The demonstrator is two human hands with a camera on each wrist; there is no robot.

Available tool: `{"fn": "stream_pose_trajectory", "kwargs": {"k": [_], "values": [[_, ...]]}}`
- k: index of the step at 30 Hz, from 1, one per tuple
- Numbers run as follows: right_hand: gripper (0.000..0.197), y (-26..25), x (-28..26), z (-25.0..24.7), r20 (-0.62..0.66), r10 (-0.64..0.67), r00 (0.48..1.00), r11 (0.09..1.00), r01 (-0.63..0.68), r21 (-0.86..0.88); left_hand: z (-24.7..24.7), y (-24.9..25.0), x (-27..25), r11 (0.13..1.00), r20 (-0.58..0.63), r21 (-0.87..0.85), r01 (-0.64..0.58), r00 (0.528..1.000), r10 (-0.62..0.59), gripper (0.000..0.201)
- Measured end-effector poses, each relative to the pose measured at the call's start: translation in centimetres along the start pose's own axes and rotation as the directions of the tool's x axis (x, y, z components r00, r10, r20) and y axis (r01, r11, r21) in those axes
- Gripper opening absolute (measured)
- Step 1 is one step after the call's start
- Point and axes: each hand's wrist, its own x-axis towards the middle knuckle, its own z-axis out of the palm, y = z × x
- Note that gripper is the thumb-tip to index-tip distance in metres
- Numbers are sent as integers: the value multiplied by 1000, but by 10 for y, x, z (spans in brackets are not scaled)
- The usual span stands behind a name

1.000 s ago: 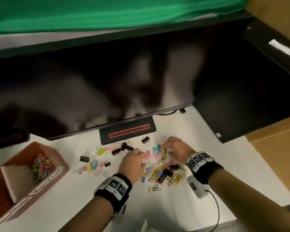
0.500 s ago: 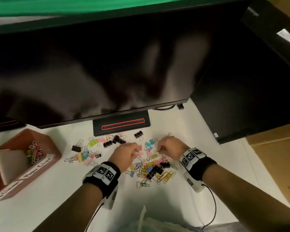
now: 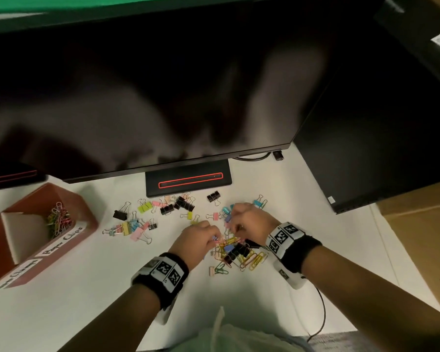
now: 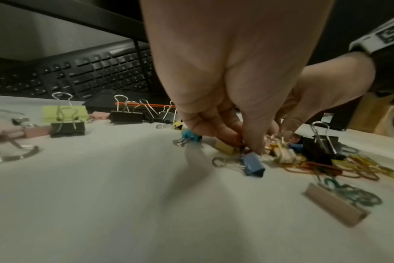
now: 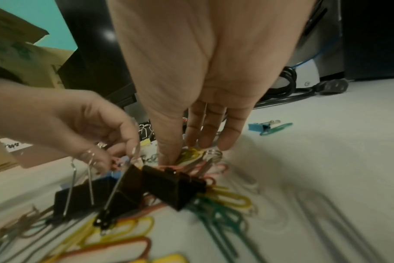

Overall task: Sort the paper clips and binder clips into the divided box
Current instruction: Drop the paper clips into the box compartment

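Note:
A mixed heap of coloured paper clips [image 3: 252,259] and binder clips lies on the white desk in front of me. My left hand [image 3: 215,238] reaches into its left side and pinches a pink paper clip [image 5: 116,162], just above a blue binder clip [image 4: 253,166]. My right hand [image 3: 233,228] comes in from the right, with thumb and forefinger pinching yellow paper clips [image 5: 189,154]. Black binder clips [image 5: 169,185] lie just in front of it. The brown divided box [image 3: 87,224] stands at the left, with paper clips [image 3: 59,219] in its far compartment.
More binder clips [image 3: 137,224] are scattered between the box and the heap, and others [image 3: 178,205] lie by the monitor base [image 3: 188,180]. The monitor overhangs the back of the desk. A keyboard [image 4: 79,74] sits behind. A cable [image 3: 320,313] trails from my right wrist.
Both hands have drawn a little nearer to me and closer together inside the heap. My head has tipped, so the box sits more to the left.

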Motion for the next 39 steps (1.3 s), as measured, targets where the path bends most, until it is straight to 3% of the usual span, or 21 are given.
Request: {"fn": "stream_pose_trajectory", "kwargs": {"k": [7,10,17,21,32,39], "values": [[26,0,3,-3,-3,113,994,988,-112,102,-8,-6,9,988,-197,-101,115,971,-133,12],[27,3,1,-7,11,149,989,986,-149,71,-11,-12,0,979,-235,-161,125,959,-161,10],[26,5,-4,-6,-57,134,989,988,-129,84,5,-10,-15,968,-142,-172,182,968,-207,23],[34,-2,-6,-1,-39,141,989,989,-139,42,11,-6,-11,963,-150,-133,236,955,-255,13],[25,-11,7,-3,54,185,981,983,-185,-12,18,-15,-10,985,-107,82,150,984,-141,16],[28,-10,-1,-11,65,171,983,985,-170,-20,-4,-23,-31,982,-213,-126,142,963,-166,12]]}}
